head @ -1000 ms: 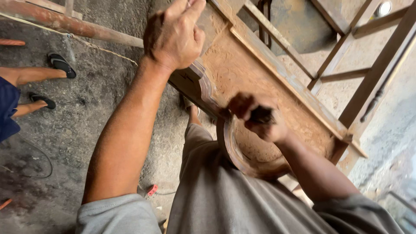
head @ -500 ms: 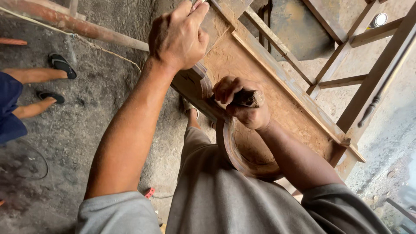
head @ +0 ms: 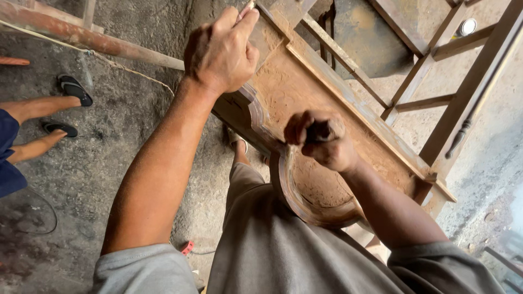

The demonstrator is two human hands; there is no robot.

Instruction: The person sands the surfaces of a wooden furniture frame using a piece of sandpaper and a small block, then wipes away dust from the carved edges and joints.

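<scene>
Carved wooden frame (head: 305, 98), dusted with sawdust, leaned across the person's lap in the head view, its curved edge just below the right hand (head: 321, 139). That hand was clenched tight around a dark tool handle (head: 321, 130) pressed to the curve. The left hand (head: 220, 51) was closed on the frame's upper edge. Another person's sandalled feet (head: 71, 103) stood on the concrete floor (head: 125, 130), well apart.

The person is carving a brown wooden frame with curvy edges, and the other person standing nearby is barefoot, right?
Not quite. The head view shows the other person wearing black sandals, not barefoot. The rest holds: both hands work on the brown wooden frame with curvy edges.
</scene>
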